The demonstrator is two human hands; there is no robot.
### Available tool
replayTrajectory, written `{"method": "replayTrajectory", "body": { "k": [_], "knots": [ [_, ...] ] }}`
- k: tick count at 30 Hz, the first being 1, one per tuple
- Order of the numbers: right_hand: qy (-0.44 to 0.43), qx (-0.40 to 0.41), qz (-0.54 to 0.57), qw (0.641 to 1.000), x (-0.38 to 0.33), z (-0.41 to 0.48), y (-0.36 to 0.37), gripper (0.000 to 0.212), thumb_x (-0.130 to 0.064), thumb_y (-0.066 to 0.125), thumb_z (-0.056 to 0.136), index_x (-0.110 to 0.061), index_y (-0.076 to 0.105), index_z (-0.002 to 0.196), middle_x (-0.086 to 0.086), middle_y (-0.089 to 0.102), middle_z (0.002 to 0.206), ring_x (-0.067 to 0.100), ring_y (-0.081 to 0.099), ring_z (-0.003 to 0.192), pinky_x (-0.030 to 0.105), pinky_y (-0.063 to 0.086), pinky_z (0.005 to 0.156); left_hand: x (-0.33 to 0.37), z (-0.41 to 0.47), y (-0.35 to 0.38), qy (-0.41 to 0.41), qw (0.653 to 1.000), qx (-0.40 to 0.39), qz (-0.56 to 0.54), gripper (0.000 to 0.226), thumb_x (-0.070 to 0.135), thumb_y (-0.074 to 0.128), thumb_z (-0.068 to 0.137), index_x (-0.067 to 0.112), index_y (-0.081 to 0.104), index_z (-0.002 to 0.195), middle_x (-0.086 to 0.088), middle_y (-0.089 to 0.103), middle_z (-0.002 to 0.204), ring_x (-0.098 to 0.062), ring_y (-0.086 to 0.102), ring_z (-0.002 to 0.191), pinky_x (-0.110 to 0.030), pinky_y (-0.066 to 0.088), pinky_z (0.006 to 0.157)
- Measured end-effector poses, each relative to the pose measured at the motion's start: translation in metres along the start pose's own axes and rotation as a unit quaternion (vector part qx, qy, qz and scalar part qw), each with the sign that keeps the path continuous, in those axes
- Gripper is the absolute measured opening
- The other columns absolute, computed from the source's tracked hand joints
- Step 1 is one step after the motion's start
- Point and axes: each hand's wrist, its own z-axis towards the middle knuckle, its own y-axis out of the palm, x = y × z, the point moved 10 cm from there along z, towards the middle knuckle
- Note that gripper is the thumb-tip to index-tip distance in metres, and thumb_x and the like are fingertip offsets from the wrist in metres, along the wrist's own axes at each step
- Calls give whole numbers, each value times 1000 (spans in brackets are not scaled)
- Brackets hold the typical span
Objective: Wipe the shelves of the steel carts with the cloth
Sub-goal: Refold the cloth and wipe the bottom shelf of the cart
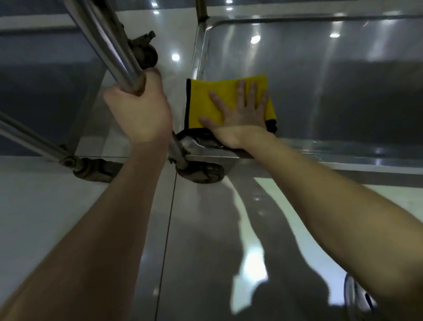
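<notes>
Here the wiping is under way on the bottom shelf (325,80) of a steel cart. The right hand (239,112), its grip released and palm flat, presses the yellow cloth (225,93) into the shelf's near left corner, against the raised rim. The left hand (138,110), grip clenched, holds an upright post (110,41). Likely next: sweep away from that corner, where bare steel lies open.

The cloth (225,93) is bright yellow with a thin black border, the cart shelf (325,80) plain silver-grey steel, the caster wheels (201,173) dark grey, the floor (32,212) glossy pale grey.
</notes>
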Motion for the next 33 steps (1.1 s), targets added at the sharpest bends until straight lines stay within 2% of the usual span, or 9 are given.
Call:
{"method": "replayTrajectory", "body": {
  "k": [4, 6, 12, 15, 19, 24, 26, 29, 33],
  "knots": [
    [-21, -16, 13, 1000, 10, -48, 12, 78, -88, 20, 95, -59, 1, 165, 17, -22, 177, 43, -26, 161, 68, -16, 125, 6, -3, 1, 0, 1000, -18, 6, 20, 16, 65, 85, 10, 46, 81, -9, 43, 62, -18, 44, 49, -31, 42, 52],
    [-29, -31, 5, 999, 35, -50, 10, 78, -89, 21, 94, -62, 1, 164, 11, -22, 178, 38, -26, 162, 65, -15, 127, 7, -4, 2, 6, 1000, -29, 5, 28, 13, 64, 86, 20, 43, 69, -4, 42, 55, -17, 43, 45, -31, 40, 49],
    [39, -6, 8, 999, 107, -7, -1, 92, -100, 8, 81, -62, 0, 164, 9, -21, 178, 40, -24, 162, 68, -14, 126, 5, -3, 1, 8, 1000, -5, -1, 25, 13, 62, 86, 22, 41, 75, 7, 45, 50, -16, 43, 45, -34, 43, 51],
    [42, 14, 19, 999, 99, 32, -13, 97, -102, 8, 79, -58, 4, 165, 19, -18, 177, 47, -20, 161, 76, -15, 121, 4, -2, -1, 18, 1000, 2, 7, 26, 13, 61, 87, 23, 41, 74, 10, 46, 49, -15, 44, 45, -35, 43, 51],
    [1, -18, -10, 1000, 66, 73, -17, 98, -104, 6, 77, -59, -5, 164, 21, -19, 177, 52, -20, 160, 79, -17, 118, 5, -2, -2, 26, 1000, 10, 5, 27, 12, 61, 88, 25, 44, 72, 9, 46, 50, -14, 44, 44, -34, 42, 51],
    [-37, -45, -22, 998, 60, 86, -10, 102, -105, 6, 73, -59, -12, 162, 18, -26, 175, 50, -25, 159, 78, -21, 117, 10, -4, 2, 27, 999, 8, 16, 57, 12, 60, 90, 51, 62, 49, 12, 45, 49, -15, 42, 43, -33, 40, 48],
    [-58, -24, -28, 998, 49, 102, -18, 100, -104, 7, 76, -58, -7, 164, 19, -20, 177, 51, -20, 160, 80, -18, 117, 10, -3, 1, 40, 999, 4, 18, 50, 13, 61, 90, 43, 63, 50, 12, 45, 48, -14, 43, 42, -32, 42, 49],
    [-58, -18, -27, 998, 22, 126, -31, 96, -100, 12, 83, -54, -2, 167, 21, -15, 178, 52, -18, 161, 81, -14, 118, 13, 2, -3, 60, 998, 8, 15, 32, 13, 61, 89, 25, 49, 62, 8, 42, 48, -16, 41, 41, -31, 42, 48],
    [-107, -29, -34, 993, -5, 85, -19, 93, -96, 13, 87, -53, 0, 168, 17, -16, 178, 48, -18, 162, 78, -15, 120, 16, 0, -2, 54, 998, 17, 30, 32, 11, 60, 89, 21, 41, 65, 6, 39, 47, -17, 38, 40, -31, 40, 47]
  ]
}}
